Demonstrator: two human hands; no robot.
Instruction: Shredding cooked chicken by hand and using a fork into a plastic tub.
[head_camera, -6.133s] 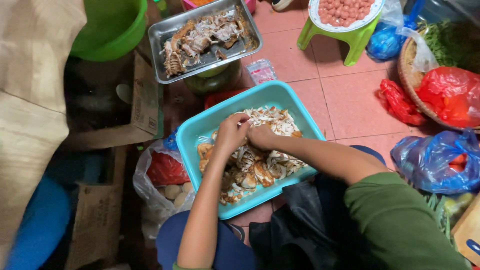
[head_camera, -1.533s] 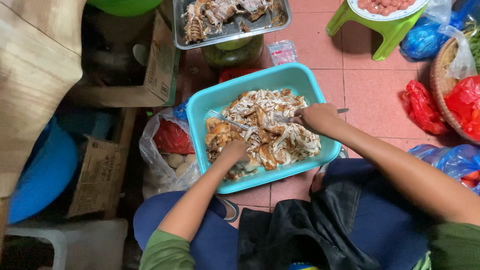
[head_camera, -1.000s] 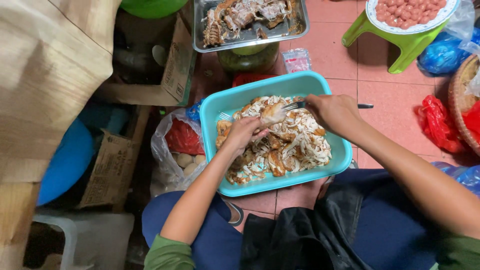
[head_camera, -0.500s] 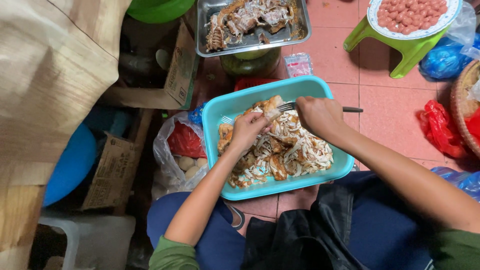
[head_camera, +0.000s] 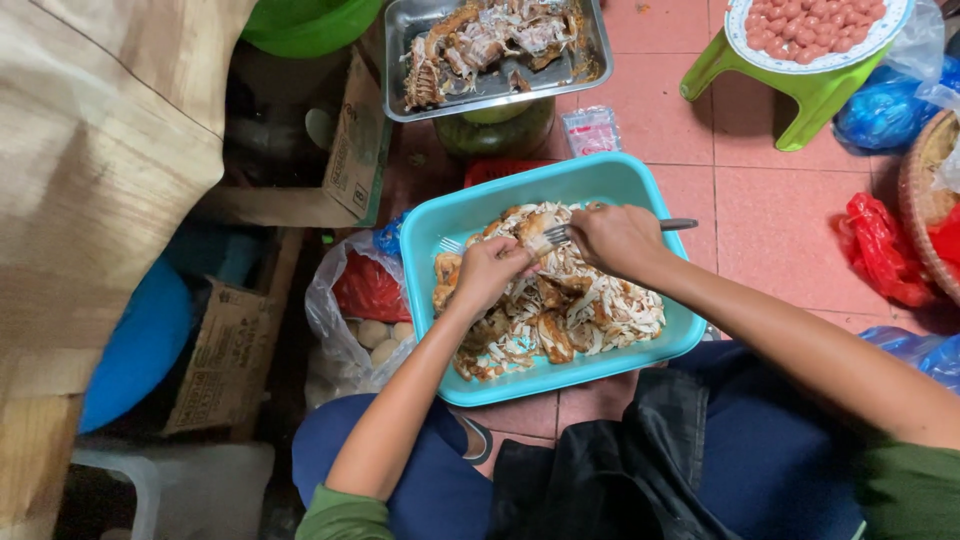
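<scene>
Holding a fork (head_camera: 590, 231), my right hand (head_camera: 618, 238) grips its handle over the shredded meat (head_camera: 560, 305) in the teal tub (head_camera: 470, 215) at my knees; my left hand (head_camera: 487, 272) pinches a piece; steel tray (head_camera: 590, 65) beyond

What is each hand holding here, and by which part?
The right hand grips a fork by its handle, tines toward the left. The left hand pinches a piece of meat by its near end, above the teal tub.
</scene>
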